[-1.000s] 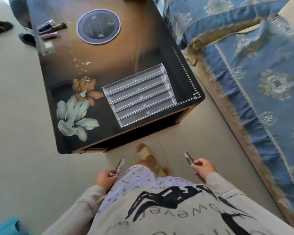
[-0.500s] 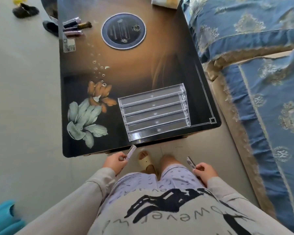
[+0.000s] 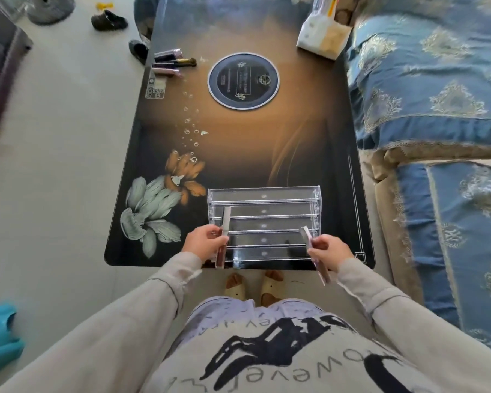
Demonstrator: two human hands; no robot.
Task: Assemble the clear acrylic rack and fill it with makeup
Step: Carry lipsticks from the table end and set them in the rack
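— Where's the rack?

— The clear acrylic rack (image 3: 262, 225) stands on the dark table (image 3: 238, 154), straight ahead of me, with its tiers stepping up away from me.

— And your hands?

— My left hand (image 3: 203, 242) is at the rack's left end, fingers curled round a slim gloss tube (image 3: 225, 219). The tube stands nearly upright, its upper end over the rack's middle tiers. My right hand (image 3: 328, 252) is at the rack's right end, gripping a second tube (image 3: 307, 236). That one is tilted, its top leaning in over the rack's lower tiers and its bottom hanging out past the rack's front.

— Do the tubes touch the rack?

— I can't tell from here.

— Where's the other makeup?

— The spare tubes (image 3: 169, 63) lie well beyond the rack, off to its far left. A round dark disc (image 3: 243, 80) lies between them and the rack, farther back than the rack's top tier. A blue patterned cover (image 3: 437, 80) runs along to the right of the rack.
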